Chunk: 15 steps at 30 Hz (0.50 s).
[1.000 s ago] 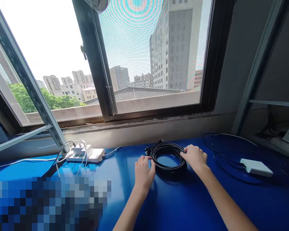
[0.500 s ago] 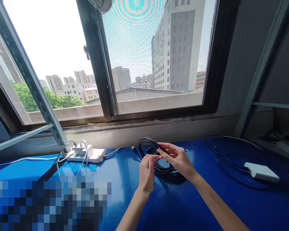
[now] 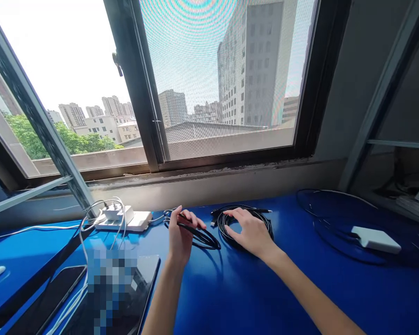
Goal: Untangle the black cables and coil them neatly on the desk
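A small loop of black cable hangs from my left hand, whose fingers are closed round it just above the blue tabletop. Beside it on the right, a larger coil of black cable lies flat on the table. My right hand rests over this coil with thumb and fingers apart; whether the fingertips press on it is hard to tell. A pale USB-type plug shows at the coil's left side, and a thin black plug with a light tip sticks out behind.
At the left back stands a white power strip with a charger and tangled cords. A dark tablet and a phone lie at the front left, partly pixelated. On the right sits a white adapter box with black cable. Metal posts rise at both sides.
My hands, close together before, are now apart. My left hand has moved left with the small cable loop, and my right hand has come down over the larger coil.
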### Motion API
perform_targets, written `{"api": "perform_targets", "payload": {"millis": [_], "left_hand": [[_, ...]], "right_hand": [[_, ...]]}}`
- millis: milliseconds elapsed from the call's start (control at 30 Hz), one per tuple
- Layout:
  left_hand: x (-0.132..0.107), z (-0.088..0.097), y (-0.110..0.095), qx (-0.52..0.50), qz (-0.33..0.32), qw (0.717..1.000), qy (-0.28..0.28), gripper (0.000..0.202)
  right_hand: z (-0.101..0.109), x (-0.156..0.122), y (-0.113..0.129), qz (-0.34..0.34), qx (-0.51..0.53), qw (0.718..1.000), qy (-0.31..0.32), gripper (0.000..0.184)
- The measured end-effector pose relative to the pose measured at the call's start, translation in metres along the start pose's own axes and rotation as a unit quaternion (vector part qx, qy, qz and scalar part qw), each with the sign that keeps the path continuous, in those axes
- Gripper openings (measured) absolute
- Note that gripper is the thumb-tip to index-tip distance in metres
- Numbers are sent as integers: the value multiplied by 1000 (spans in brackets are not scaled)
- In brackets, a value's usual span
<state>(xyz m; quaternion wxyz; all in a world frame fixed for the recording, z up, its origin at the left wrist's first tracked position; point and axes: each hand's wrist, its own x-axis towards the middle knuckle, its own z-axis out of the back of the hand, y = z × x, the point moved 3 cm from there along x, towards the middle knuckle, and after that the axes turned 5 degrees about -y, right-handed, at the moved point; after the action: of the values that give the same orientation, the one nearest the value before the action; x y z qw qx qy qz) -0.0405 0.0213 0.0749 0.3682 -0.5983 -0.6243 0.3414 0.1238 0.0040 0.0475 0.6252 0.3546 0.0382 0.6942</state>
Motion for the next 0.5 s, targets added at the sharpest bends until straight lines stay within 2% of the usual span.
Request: {"api": "perform_targets", "payload": {"millis": [100, 167, 300, 500], "left_hand": [[-1, 3, -2, 12, 15, 999, 34, 40], [-2, 4, -2, 14, 24, 998, 50, 42], [-4, 2, 0, 8, 31, 997, 68, 42], [-6, 0, 0, -2, 41, 997, 64, 43]], "right_hand": [[-18, -5, -2, 7, -89, 992, 90, 50], [-29, -10, 0, 12, -139, 982, 124, 52], [-43, -14, 4, -10, -220, 967, 130, 46], [-49, -10, 1, -61, -238, 959, 139, 50]]}}
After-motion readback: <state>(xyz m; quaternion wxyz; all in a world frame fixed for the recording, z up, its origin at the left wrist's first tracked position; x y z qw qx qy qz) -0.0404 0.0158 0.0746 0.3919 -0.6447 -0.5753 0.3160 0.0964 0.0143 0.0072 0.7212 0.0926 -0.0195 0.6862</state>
